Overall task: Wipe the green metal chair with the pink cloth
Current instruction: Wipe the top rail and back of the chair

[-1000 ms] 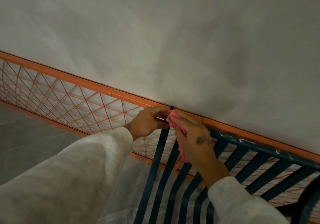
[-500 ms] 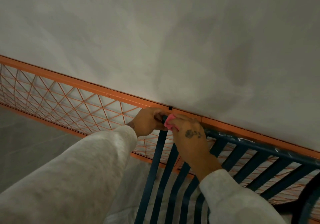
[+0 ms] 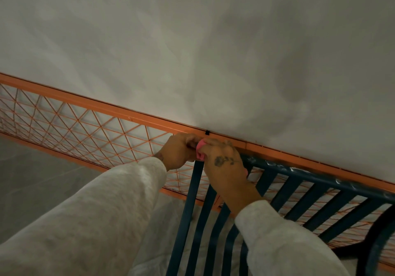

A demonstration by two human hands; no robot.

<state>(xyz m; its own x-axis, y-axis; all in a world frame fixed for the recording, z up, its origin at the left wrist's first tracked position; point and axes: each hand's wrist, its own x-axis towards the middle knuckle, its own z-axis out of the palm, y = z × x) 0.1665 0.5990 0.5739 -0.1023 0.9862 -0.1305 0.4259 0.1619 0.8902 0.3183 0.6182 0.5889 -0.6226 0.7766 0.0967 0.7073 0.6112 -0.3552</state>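
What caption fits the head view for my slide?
Both hands, left and right, press a pink cloth onto the green chair's corner.

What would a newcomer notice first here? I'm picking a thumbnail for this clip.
Two hands meet at mid-frame on the corner of the green metal chair: the right hand bunches a pink cloth against the top rail, with the left hand right beside it. Behind runs an orange lattice fence along a pale wall.

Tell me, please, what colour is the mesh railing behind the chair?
Orange: the mesh railing has a criss-cross wire pattern, seen in the head view.
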